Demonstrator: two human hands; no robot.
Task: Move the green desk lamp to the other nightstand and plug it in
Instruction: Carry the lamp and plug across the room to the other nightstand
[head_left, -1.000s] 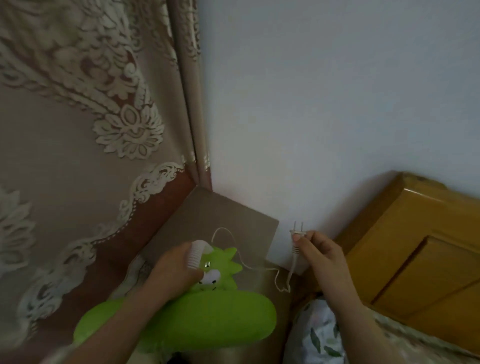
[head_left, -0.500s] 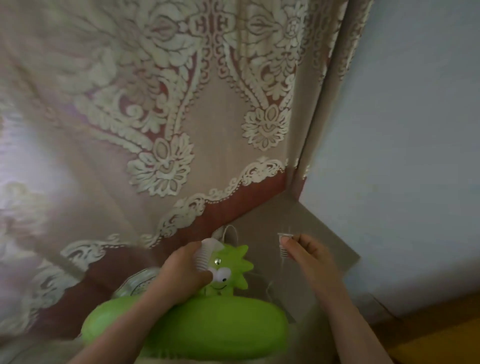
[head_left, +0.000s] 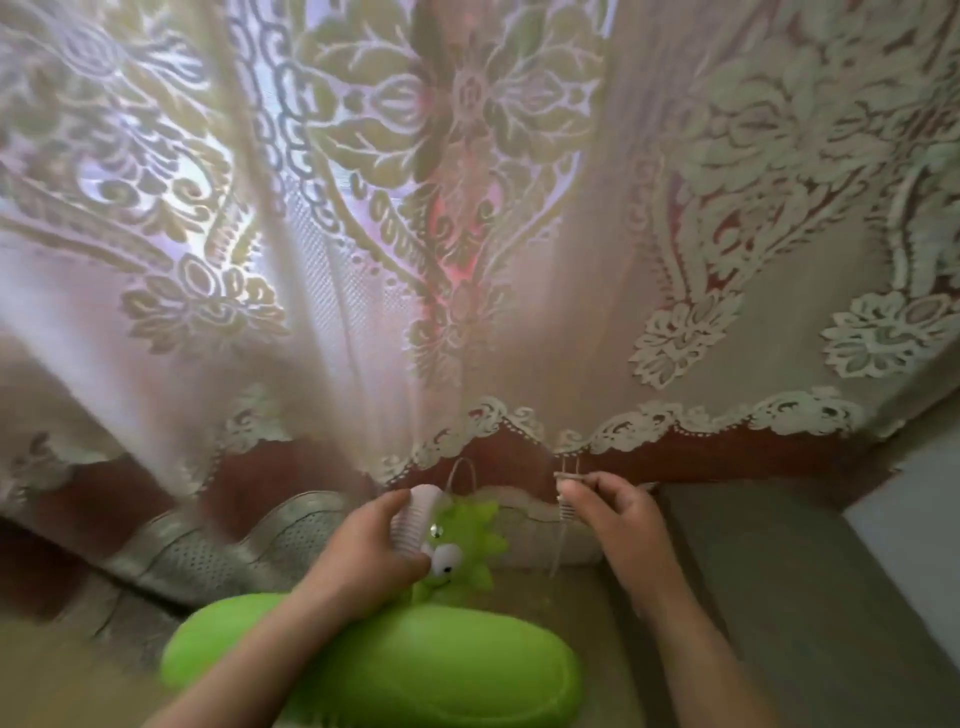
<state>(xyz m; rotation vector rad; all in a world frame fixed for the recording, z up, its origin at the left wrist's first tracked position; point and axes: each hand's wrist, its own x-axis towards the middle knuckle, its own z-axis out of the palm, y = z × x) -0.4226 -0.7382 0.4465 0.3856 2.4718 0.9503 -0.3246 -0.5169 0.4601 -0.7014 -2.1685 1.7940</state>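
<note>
Your right fingers (head_left: 584, 488) pinch the plug (head_left: 567, 486), prongs up; left fingers (head_left: 382, 519) wrap the lamp (head_left: 395, 670) neck beside them.

Below your hands: tan floor (head_left: 67, 680), blurred. On it, the lace curtain's (head_left: 467, 234) hem (head_left: 208, 551) pools in grey folds; a grey nightstand top (head_left: 779, 571), possibly, stands at right.

Your lamp (head_left: 395, 670) is bright lime green, its neck (head_left: 413, 522) ribbed white beside a spiky green cartoon face (head_left: 462, 545). Far behind, the lace curtain (head_left: 467, 234) shows cream floral scrollwork over dark red. The plug (head_left: 567, 491) looks white.
</note>
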